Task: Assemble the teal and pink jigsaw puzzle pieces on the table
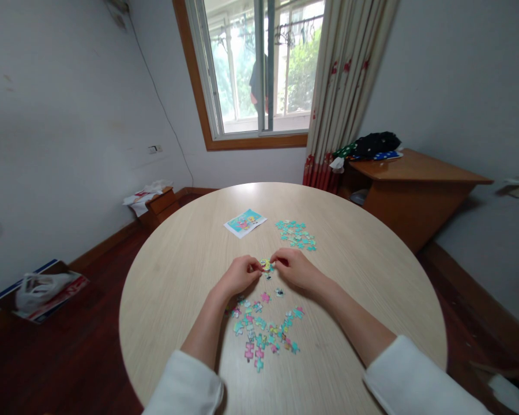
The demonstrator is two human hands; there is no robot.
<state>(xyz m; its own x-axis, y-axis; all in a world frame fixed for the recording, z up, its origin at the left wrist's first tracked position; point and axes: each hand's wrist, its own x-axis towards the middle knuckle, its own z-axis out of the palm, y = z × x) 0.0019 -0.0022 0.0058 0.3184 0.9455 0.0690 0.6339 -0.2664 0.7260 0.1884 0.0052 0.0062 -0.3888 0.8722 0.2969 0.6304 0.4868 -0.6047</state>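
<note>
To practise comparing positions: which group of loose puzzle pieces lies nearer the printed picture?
The far group, mostly teal, just right of the printed picture; the other group, showing pink, lies nearer the camera.

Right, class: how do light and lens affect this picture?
Head view: daylight washes out the window; a pale sheen marks the table at its far edge; lens stretching seems to skew the desk at right; puzzle pieces look too small for fine detail.

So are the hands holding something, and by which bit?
There's a small yellow jigsaw section between them: left hand at its left edge, right hand at its right. It's too small to tell gripping from just touching.
</note>
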